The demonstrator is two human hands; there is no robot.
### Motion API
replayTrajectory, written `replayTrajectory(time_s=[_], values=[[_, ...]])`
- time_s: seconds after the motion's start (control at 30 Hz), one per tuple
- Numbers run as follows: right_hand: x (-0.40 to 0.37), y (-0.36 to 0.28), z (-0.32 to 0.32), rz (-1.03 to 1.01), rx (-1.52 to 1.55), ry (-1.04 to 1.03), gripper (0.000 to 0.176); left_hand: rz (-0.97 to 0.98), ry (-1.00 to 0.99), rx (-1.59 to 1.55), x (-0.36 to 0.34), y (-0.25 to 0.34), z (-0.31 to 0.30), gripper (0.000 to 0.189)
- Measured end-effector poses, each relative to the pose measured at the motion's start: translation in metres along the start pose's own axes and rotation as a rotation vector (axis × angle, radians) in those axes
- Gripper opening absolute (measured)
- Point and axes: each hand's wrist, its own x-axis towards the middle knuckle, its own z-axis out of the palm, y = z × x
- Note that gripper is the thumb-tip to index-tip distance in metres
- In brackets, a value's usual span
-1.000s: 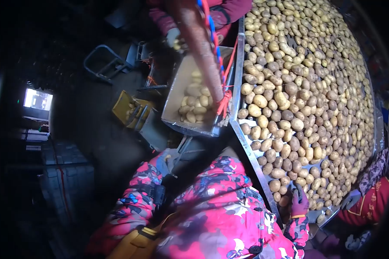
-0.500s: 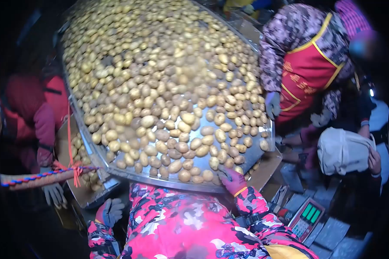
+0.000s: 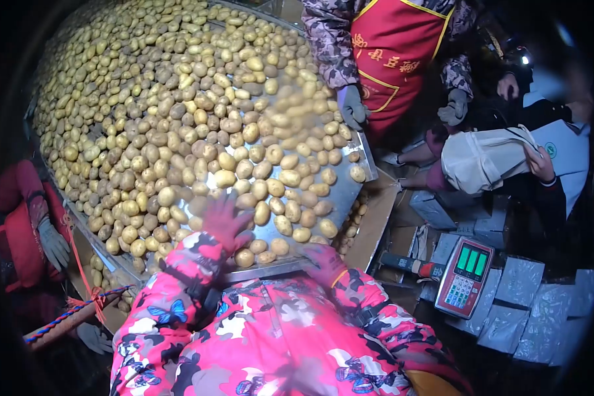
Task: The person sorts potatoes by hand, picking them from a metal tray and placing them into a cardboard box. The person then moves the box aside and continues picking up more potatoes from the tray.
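Potatoes point(image 3: 178, 132) cover most of a large metal sorting table point(image 3: 267, 269) in front of me, thinning to bare metal near its right end. My left hand point(image 3: 228, 223), gloved, reaches over the near edge with its fingers spread, touching or just above the potatoes; motion smears it. My right hand point(image 3: 325, 265), in a matching glove, is at the near rim close to the right corner. Its somewhat blurred fingers stretch over the edge beside a few potatoes, and I see nothing held in it.
Across the right corner stands a co-worker in a red apron point(image 3: 396, 59); another person's gloved hand point(image 3: 54, 244) is at the left. A cardboard box point(image 3: 369, 228) sits under the right edge. A scale display point(image 3: 465, 274), wrapped packages point(image 3: 518, 280) and a person's pale bag point(image 3: 485, 158) are to the right.
My left hand has come up from beside my body onto the table. The view has swung right. Several potatoes near the front rim are gone from where they lay.
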Motion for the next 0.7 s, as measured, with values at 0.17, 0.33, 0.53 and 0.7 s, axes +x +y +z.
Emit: replayTrajectory(time_s=[0.17,0.33,0.53,0.7], values=[[-0.001,0.003,0.009,0.007,-0.043,0.016,0.055,0.082,0.072,-0.058,0.012,0.002,-0.017,0.056],[0.002,0.001,0.007,0.025,-0.023,-0.003,0.054,0.171,0.12,0.0,-0.049,-0.027,-0.006,0.051],[0.003,0.002,0.009,0.039,-0.02,0.02,0.054,-0.028,0.149,0.058,-0.102,-0.029,-0.011,0.053],[0.004,0.01,0.017,0.041,0.011,-0.02,0.053,-0.324,0.217,0.1,-0.103,-0.026,0.005,0.071]])
